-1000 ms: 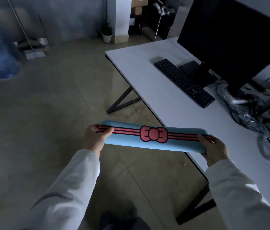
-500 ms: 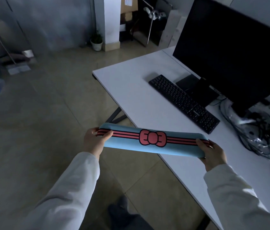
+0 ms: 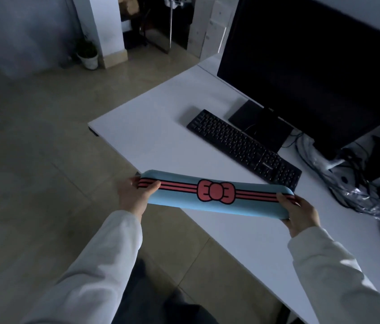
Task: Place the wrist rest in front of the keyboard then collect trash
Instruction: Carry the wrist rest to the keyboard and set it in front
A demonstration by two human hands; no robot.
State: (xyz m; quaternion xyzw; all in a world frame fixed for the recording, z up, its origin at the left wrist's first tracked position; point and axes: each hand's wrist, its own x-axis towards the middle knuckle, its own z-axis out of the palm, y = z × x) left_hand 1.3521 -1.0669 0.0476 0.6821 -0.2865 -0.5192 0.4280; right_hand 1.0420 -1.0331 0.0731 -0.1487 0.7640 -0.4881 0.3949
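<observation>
I hold a long blue wrist rest (image 3: 217, 205) with red stripes and a red bow across its middle. My left hand (image 3: 133, 197) grips its left end and my right hand (image 3: 301, 213) grips its right end. The rest hangs level above the near edge of the white desk (image 3: 161, 136). A black keyboard (image 3: 242, 146) lies diagonally on the desk, just beyond the rest and apart from it. Crumpled clear plastic wrapping (image 3: 357, 197) lies to the right of the keyboard among cables.
A large dark monitor (image 3: 312, 73) stands behind the keyboard on its black stand (image 3: 263, 127). Tangled cables (image 3: 348, 164) and a computer case sit at the far right. A small potted plant (image 3: 88, 54) and a pillar stand on the tiled floor beyond the desk.
I have stepped closer to the desk. The wrist rest, held in both hands throughout, now hangs over the desk's edge and nearer the keyboard.
</observation>
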